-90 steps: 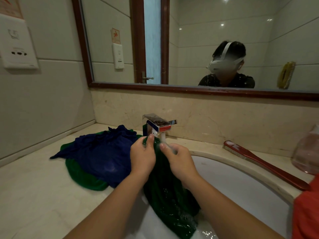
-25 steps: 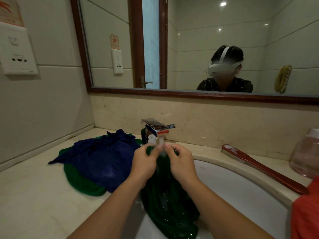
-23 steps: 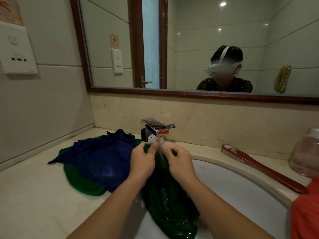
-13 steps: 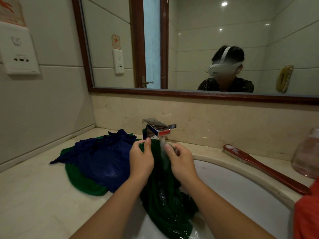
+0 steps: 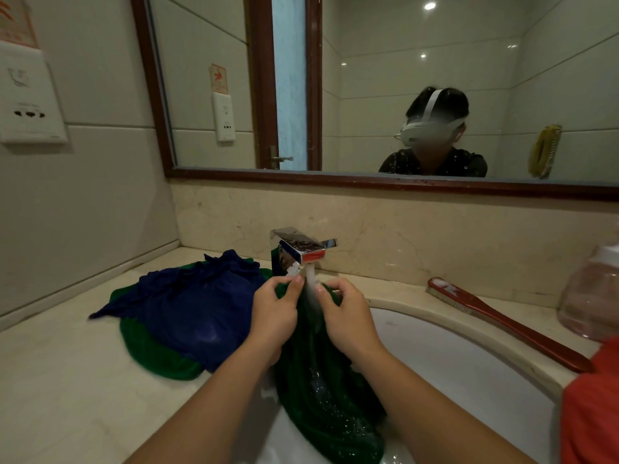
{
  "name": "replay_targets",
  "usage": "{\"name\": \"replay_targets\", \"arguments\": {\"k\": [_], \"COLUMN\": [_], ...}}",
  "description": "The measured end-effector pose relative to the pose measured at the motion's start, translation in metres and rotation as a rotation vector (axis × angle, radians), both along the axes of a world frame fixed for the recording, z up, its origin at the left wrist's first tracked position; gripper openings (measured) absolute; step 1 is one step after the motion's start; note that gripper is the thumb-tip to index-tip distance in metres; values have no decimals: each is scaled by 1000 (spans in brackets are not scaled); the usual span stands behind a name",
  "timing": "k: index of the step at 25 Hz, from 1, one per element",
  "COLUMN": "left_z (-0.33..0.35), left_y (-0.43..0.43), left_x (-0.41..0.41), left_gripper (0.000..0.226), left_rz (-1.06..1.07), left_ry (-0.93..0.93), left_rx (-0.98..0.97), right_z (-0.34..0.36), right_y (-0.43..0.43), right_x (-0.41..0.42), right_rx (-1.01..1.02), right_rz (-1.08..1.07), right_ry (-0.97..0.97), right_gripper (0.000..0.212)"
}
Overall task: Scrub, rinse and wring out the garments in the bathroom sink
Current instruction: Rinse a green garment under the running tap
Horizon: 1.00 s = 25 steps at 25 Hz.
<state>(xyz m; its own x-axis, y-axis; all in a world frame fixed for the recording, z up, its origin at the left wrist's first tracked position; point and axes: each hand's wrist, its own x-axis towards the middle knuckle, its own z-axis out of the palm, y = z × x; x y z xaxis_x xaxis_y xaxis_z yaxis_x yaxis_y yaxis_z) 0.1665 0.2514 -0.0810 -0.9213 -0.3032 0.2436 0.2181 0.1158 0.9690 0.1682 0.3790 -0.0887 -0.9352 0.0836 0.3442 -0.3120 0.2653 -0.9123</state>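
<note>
Two bare forearms reach in from the bottom edge over a white sink [image 5: 462, 366]. A soaked dark green garment [image 5: 328, 396] hangs between them into the basin, bunched in long folds and glistening with water drops, its lower end pooled on the basin floor. The left hand [image 5: 273, 316] and right hand [image 5: 348, 319] each pinch the garment's top edge with curled fingers and thumbs, holding it under the water stream [image 5: 310, 283] from a square chrome faucet [image 5: 298, 249].

To the left, on the beige counter [image 5: 67, 380], a dark blue garment [image 5: 197, 306] lies crumpled on top of another green cloth [image 5: 157, 356]. To the right, a long red scrub brush [image 5: 502, 324] lies along the sink rim, near a clear bottle [image 5: 593, 303] and something orange-red [image 5: 593, 406] at the frame edge. Behind is a wood-framed mirror [image 5: 368, 78].

A second ago the fingertips nearly met; now they sit apart, with the stream falling between them.
</note>
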Motion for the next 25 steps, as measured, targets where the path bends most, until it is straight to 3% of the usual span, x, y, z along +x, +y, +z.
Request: {"name": "replay_targets", "arguments": {"k": [3, 6, 10, 12, 15, 16, 21, 25], "left_z": [1, 8, 12, 8, 2, 2, 1, -1], "left_y": [2, 6, 13, 10, -2, -3, 3, 2], "left_x": [0, 5, 8, 8, 7, 8, 9, 3], "left_gripper": [24, 34, 43, 36, 25, 22, 20, 25], "left_rz": [62, 25, -269, -336, -225, -197, -329, -143], "left_ry": [-31, -90, -193, -126, 90, 130, 57, 137], "left_rx": [-8, 29, 453, 311, -366, -440, -193, -276], "right_z": [3, 1, -7, -4, 4, 6, 15, 16], "right_y": [-2, -8, -8, -3, 2, 3, 4, 1], "right_x": [4, 9, 9, 6, 6, 7, 4, 2], "right_rx": [28, 4, -75, -90, -127, -143, -335, -263], "right_rz": [-93, 22, 99, 44, 28, 43, 201, 84], "right_ry": [6, 0, -95, -75, -53, -55, -160, -119], "right_gripper": [3, 13, 18, 18, 20, 21, 24, 19]}}
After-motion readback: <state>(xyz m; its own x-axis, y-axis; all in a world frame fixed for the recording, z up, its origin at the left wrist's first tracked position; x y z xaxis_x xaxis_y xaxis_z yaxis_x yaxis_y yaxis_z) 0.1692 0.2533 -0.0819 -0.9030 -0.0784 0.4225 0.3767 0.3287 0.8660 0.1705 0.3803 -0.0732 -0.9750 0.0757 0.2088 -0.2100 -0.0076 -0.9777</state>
